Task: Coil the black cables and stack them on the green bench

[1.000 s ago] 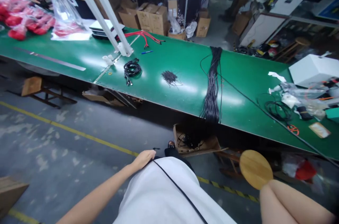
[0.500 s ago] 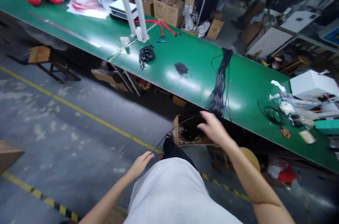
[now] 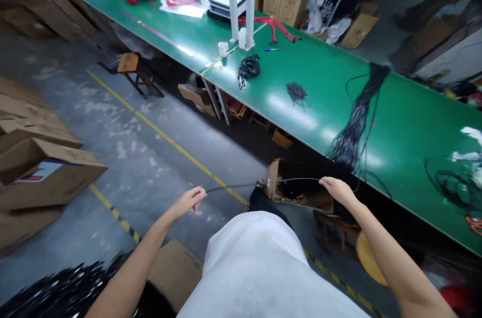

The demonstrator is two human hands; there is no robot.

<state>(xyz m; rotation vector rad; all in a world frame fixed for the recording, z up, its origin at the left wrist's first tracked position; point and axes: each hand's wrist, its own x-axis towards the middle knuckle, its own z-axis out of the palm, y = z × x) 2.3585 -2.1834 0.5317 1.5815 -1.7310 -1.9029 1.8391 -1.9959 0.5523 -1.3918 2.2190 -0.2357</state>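
Observation:
A thin black cable (image 3: 259, 184) runs taut between my two hands above my lap. My left hand (image 3: 187, 201) pinches one end, out over the grey floor. My right hand (image 3: 338, 188) is closed on the other end, beside an open cardboard box (image 3: 301, 192) that holds black cables under the table's edge. A long bundle of black cables (image 3: 357, 117) lies across the green table (image 3: 331, 77) and hangs over its near edge, just above my right hand.
A coiled black cable (image 3: 248, 65), a small tuft of black ties (image 3: 297, 91) and red cables (image 3: 276, 27) lie on the table. A white post (image 3: 241, 2) stands there. Cardboard boxes (image 3: 41, 167) pile at left. A round wooden stool (image 3: 369, 258) and a heap of black cables (image 3: 64, 288) sit near me.
The view swung left. My hands moved apart and drew the cable straight between them. My right hand came down from the hanging bundle to the box.

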